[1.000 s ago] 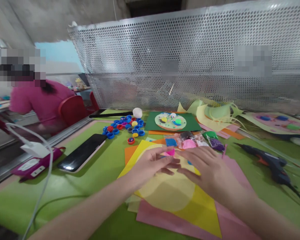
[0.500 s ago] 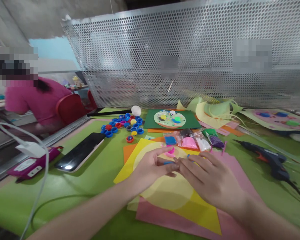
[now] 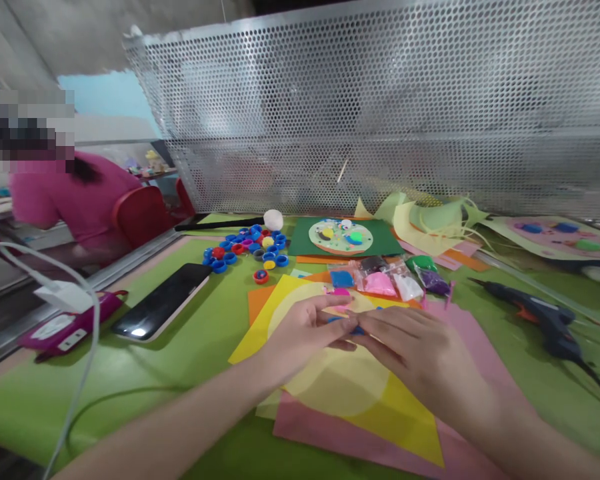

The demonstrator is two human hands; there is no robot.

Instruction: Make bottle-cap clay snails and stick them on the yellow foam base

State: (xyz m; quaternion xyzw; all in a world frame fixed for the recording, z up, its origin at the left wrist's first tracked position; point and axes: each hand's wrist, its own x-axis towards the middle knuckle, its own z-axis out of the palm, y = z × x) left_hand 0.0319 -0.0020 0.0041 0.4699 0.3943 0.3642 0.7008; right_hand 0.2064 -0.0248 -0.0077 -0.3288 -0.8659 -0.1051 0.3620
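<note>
My left hand [image 3: 305, 327] and my right hand [image 3: 413, 343] meet above a yellow sheet [image 3: 415, 427] bearing a pale yellow circle [image 3: 337, 387]. Pinched between their fingertips is a small blue piece [image 3: 359, 329], mostly covered, so I cannot tell whether it is clay or a cap. A bright pink piece [image 3: 342, 293] shows just beyond my left fingers. Past the hands lie small bags of coloured clay, among them a blue bag [image 3: 342, 279], a pink bag [image 3: 379, 285] and a white bag [image 3: 409, 288].
Bottle caps [image 3: 250, 247] cluster at the back left, near a phone [image 3: 163, 303] and a purple power strip [image 3: 73, 327] with a white cable. A decorated disc [image 3: 341, 238] lies on green card. A glue gun [image 3: 535, 313] rests at right. Behind stands a perforated metal panel [image 3: 380, 100]; a person in pink sits left.
My fingers have shifted slightly around the blue piece, and more of its blue edge shows between the fingertips. My right fingers lie a little flatter and closer together. The rest looks unchanged.
</note>
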